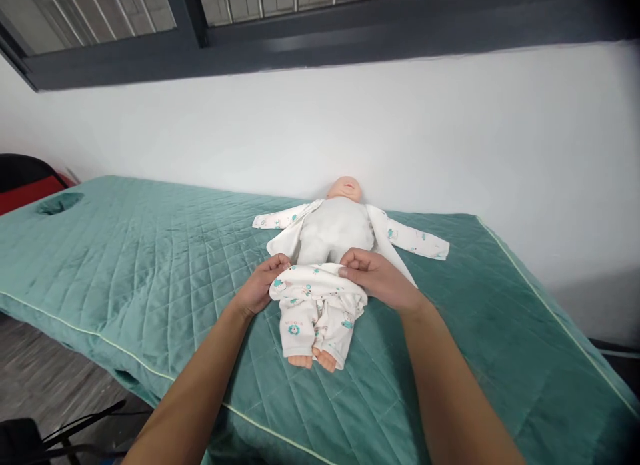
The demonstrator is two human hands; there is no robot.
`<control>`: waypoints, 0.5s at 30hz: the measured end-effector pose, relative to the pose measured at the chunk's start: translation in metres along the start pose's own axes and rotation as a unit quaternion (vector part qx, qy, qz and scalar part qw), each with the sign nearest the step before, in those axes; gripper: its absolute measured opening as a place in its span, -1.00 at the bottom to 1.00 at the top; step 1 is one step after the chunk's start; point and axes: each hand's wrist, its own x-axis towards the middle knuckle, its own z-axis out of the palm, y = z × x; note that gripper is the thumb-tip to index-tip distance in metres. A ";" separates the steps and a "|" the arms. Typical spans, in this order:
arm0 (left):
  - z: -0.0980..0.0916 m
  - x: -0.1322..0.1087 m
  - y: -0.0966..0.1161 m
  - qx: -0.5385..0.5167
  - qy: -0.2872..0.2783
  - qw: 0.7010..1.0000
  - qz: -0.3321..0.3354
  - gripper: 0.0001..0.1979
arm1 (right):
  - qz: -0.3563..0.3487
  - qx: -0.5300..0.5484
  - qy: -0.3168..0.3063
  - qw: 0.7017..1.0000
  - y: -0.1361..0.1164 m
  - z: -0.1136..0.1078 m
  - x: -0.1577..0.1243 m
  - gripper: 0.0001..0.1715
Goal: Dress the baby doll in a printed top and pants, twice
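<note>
A baby doll [337,228] with a soft white body lies on its back, its head toward the wall and its feet toward me. An open white printed jacket [417,240] is on its arms, the front spread to both sides. White printed baby pants [295,322] cover its lower legs, with the toes showing below the cuffs. The waistband is bunched around the thighs. My left hand [263,282] pinches the waistband at its left edge. Closed on the same waistband at the right is my right hand [377,275], thumb on top of the cloth.
The doll lies on a padded bed with a green quilted cover [165,258], which has a face hole [60,203] at the far left. A white wall [450,132] and a dark window frame [310,42] stand behind. A red and black chair [27,185] is at the left edge.
</note>
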 end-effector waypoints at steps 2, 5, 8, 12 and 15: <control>0.000 0.001 0.000 -0.015 0.017 1.000 0.005 -0.61 | -0.014 0.036 0.021 0.999 0.003 0.003 0.002 -0.59; 0.002 0.000 0.000 -0.024 0.039 0.999 0.013 -0.63 | -0.030 0.088 0.054 0.994 0.005 0.006 0.003 -0.57; 0.004 -0.003 0.009 0.044 0.017 0.999 -0.011 -0.62 | -0.036 0.147 0.080 0.985 0.006 0.006 0.000 -0.55; 0.013 -0.001 0.044 0.264 -0.094 0.958 -0.058 -0.70 | -0.036 0.210 0.080 0.974 0.007 0.006 -0.002 -0.57; 0.030 0.014 0.078 0.429 -0.159 0.887 -0.066 -0.83 | -0.031 0.208 0.076 0.975 0.009 0.009 0.002 -0.62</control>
